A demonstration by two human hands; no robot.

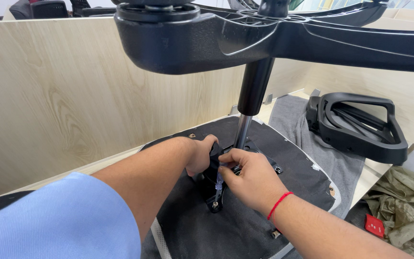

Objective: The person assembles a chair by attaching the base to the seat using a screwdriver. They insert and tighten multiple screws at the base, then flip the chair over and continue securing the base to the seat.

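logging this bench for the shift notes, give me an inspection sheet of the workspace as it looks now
surface: pale wood bench under a grey cloth
job's things: upturned chair seat, black mechanism plate, gas lift column, black star base on top
clutter: black armrest frame; crumpled olive cloth; red item
grippers: left hand on the plate; right hand pinching a small clear piece at the plate
cables: nothing seen
surroundings: pale wood partition; dark chairs behind it

star base [283,38]: arms cut off top, right | mechanism plate [214,184]: mostly hidden under hands | armrests [360,124]: unobscured
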